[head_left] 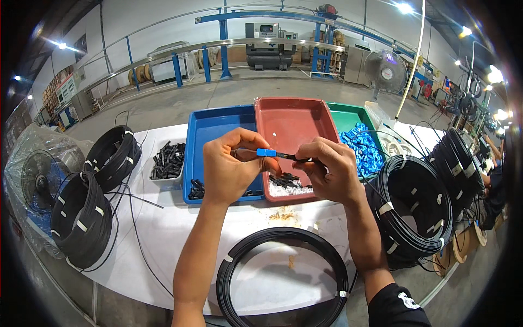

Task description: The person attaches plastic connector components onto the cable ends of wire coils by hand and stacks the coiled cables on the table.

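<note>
Between my two hands, above the trays, is a small blue connector piece (266, 152) lined up with a thin black cable end (286, 156). My left hand (231, 169) pinches the blue connector between thumb and fingers. My right hand (327, 166) is closed on the black cable end, its fingertips hiding part of it. Below my hands a coil of black cable (224, 278), bound with white tape, lies on the white table. Behind them stands a red tray (297, 122) with black pieces (284, 180) and white pieces (289, 191) at its near end.
A blue tray (220, 128) holds some black pieces; a green tray (346, 113) holds many blue connectors (362, 147). A box of black parts (169, 158) sits at left. Cable coils stand left (81, 223) and right (387, 212). A fan (385, 71) stands beyond the table.
</note>
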Action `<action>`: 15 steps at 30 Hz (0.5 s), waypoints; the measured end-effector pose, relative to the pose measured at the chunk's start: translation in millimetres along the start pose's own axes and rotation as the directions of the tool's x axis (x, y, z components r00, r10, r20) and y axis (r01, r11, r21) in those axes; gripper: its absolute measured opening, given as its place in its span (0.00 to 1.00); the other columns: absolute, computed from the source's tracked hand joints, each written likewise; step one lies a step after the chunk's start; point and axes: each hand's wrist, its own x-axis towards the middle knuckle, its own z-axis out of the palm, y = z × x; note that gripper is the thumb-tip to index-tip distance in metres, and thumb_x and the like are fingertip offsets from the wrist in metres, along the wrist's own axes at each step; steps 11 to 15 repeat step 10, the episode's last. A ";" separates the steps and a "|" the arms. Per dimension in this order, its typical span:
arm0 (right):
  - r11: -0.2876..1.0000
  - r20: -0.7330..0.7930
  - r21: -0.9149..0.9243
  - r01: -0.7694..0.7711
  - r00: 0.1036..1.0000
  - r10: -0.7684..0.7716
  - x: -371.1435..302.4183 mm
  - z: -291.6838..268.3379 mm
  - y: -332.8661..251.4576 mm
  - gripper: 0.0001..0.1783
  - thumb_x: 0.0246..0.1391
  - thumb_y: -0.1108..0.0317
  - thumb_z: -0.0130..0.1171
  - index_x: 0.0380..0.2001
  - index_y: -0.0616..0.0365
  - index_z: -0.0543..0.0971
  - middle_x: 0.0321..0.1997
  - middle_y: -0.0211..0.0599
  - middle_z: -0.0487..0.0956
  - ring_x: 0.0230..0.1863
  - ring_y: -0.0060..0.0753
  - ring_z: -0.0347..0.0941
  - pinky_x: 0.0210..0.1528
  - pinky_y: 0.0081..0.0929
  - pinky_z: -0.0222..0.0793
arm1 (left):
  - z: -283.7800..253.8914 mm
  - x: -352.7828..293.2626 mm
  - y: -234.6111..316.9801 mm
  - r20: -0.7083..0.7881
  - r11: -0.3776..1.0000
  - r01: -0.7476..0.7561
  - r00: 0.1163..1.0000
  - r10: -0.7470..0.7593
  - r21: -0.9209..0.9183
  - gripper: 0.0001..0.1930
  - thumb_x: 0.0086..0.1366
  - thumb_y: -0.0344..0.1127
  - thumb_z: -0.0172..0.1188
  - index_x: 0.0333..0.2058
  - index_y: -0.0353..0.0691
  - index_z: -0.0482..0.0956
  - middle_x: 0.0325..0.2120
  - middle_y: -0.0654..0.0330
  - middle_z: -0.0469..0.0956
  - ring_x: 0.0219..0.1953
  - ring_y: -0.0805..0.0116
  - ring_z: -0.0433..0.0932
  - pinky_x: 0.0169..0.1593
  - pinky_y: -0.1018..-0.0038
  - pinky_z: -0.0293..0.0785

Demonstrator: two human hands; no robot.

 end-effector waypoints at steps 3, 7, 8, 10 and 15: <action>0.999 0.034 -0.040 -0.007 0.999 0.008 0.4 -5.0 -3.7 0.17 0.40 0.86 0.61 0.35 0.58 0.76 0.28 0.38 0.78 0.28 0.40 0.82 0.26 0.31 0.76 | 0.8 0.9 -1.7 0.017 0.998 -0.020 1.000 0.019 0.061 0.09 0.53 0.11 0.61 0.32 0.29 0.76 0.25 0.53 0.82 0.26 0.66 0.85 0.30 0.75 0.84; 0.982 0.094 0.075 -0.175 0.981 0.168 -7.3 2.7 4.4 0.18 0.42 0.84 0.63 0.39 0.57 0.77 0.34 0.43 0.79 0.35 0.49 0.80 0.34 0.35 0.76 | -17.7 12.1 -13.7 0.021 0.979 -0.129 0.992 0.127 0.156 0.10 0.56 0.14 0.62 0.35 0.33 0.77 0.30 0.53 0.82 0.30 0.67 0.84 0.34 0.74 0.83; 0.967 0.150 0.123 -0.224 0.967 0.205 -16.1 13.4 16.9 0.19 0.42 0.83 0.64 0.40 0.57 0.78 0.38 0.45 0.81 0.37 0.50 0.80 0.36 0.38 0.76 | -29.4 17.8 -21.3 -0.030 0.983 -0.142 0.989 0.147 0.118 0.08 0.59 0.17 0.61 0.36 0.35 0.77 0.31 0.55 0.82 0.33 0.68 0.84 0.36 0.75 0.82; 0.969 0.222 0.047 -0.242 0.948 0.226 -20.6 7.7 21.8 0.18 0.43 0.82 0.64 0.40 0.57 0.78 0.41 0.45 0.81 0.39 0.48 0.81 0.39 0.39 0.77 | -33.3 33.1 -28.1 -0.036 0.979 -0.187 0.981 0.191 0.087 0.08 0.60 0.18 0.61 0.37 0.35 0.77 0.32 0.53 0.82 0.31 0.66 0.84 0.38 0.71 0.84; 0.969 0.222 0.047 -0.242 0.948 0.226 -20.6 7.7 21.8 0.18 0.43 0.82 0.64 0.40 0.57 0.78 0.41 0.45 0.81 0.39 0.48 0.81 0.39 0.39 0.77 | -33.3 33.1 -28.1 -0.036 0.979 -0.187 0.981 0.191 0.087 0.08 0.60 0.18 0.61 0.37 0.35 0.77 0.32 0.53 0.82 0.31 0.66 0.84 0.38 0.71 0.84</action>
